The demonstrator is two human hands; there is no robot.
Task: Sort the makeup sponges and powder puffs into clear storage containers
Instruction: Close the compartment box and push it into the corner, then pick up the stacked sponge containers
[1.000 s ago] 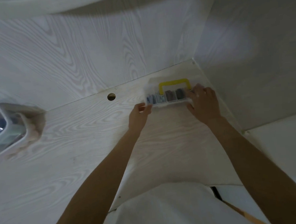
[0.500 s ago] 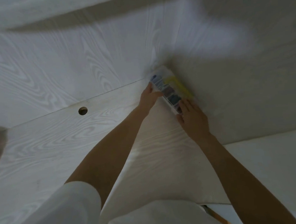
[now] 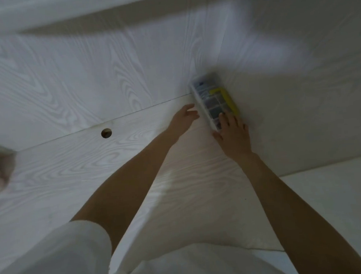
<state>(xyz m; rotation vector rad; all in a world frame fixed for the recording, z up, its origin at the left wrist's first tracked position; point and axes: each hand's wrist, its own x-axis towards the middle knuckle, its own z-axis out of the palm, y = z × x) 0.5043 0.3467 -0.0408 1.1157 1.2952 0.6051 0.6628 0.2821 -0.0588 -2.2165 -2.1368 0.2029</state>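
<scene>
No writing is legible on the blurred clear container [image 3: 212, 101]; it sits in the desk's [image 3: 70, 166] far corner against the side wall, long axis running away along it, yellow handle [image 3: 228, 99] wallward; the right hand [image 3: 233, 133] rests straight fingers on its near end; the left hand [image 3: 184, 118] hovers beside it, open, empty

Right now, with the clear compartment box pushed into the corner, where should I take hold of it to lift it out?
Probably the near long edge of the clear compartment box, from the open desk side. Its yellow handle lies against the side wall, so it looks hard to reach.
</scene>
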